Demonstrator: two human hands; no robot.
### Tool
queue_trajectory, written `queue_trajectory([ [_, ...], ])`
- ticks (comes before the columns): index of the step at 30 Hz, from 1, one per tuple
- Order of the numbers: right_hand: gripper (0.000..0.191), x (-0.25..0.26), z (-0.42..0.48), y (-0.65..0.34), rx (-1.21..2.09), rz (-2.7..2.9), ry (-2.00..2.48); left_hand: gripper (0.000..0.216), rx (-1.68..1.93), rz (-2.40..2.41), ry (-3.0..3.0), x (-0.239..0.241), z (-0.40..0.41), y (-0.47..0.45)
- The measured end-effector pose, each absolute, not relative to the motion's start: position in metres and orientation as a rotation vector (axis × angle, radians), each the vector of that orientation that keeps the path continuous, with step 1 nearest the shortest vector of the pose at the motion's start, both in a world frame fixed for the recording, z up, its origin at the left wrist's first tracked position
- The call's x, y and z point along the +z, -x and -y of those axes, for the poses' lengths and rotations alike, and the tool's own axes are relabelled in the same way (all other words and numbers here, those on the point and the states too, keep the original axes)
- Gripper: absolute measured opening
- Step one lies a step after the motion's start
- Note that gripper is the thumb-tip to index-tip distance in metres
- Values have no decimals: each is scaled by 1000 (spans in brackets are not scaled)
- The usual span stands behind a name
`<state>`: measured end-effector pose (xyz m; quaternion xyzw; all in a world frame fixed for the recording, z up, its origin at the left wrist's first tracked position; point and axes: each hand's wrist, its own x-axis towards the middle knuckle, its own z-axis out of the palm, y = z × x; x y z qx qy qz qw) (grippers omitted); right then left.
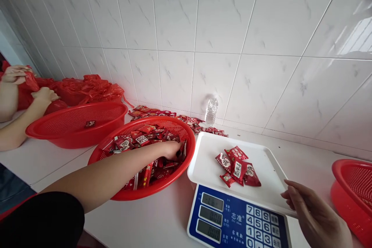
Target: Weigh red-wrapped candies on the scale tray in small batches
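Note:
My left hand point(172, 150) reaches into a red plastic basket point(154, 193) full of small red snack packets point(142, 139). Its fingers curl down among the packets at the basket's right side; what they grip is partly hidden. My right hand point(312, 211) is at the right edge of the white tray point(270, 162) on a scale, fingers stretched out and apart, close to or touching the rim. Several red snack packets point(238, 168) lie in a loose heap on this tray. The blue scale panel point(236, 219) with its displays and number keys faces me.
Another red basket point(84, 135) at left holds one packet. Behind are red plastic bags point(90, 89) and a co-worker's hands point(45, 95) handling a red bag. More packets point(151, 111) and a clear bottle point(212, 111) line the tiled wall. A red basket point(348, 197) stands at right.

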<state>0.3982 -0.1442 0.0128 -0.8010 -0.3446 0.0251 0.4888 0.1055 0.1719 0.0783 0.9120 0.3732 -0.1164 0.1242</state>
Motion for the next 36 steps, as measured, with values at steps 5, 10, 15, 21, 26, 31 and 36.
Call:
queue_trajectory([
  [5,49,13,145,-399,75,805,1955,54,-350,-1049,-2664,83,-182,-106],
  [10,48,14,145,-400,55,804,1969,45,-229,-951,-2659,104,-190,-104],
  [15,48,11,145,-400,50,816,1954,42,21,-1007,-2711,115,-201,-98],
  [21,47,11,144,-399,45,829,1940,28,-84,-1045,-2810,96,-203,-94],
  [26,46,13,145,-397,31,843,1945,48,-251,-1094,-2853,85,-196,-97],
  [31,47,12,145,-396,26,836,1940,40,-321,-1098,-2851,93,-192,-102],
  [36,50,8,143,-403,92,835,1912,42,-251,-1100,-2791,98,-193,-100],
])
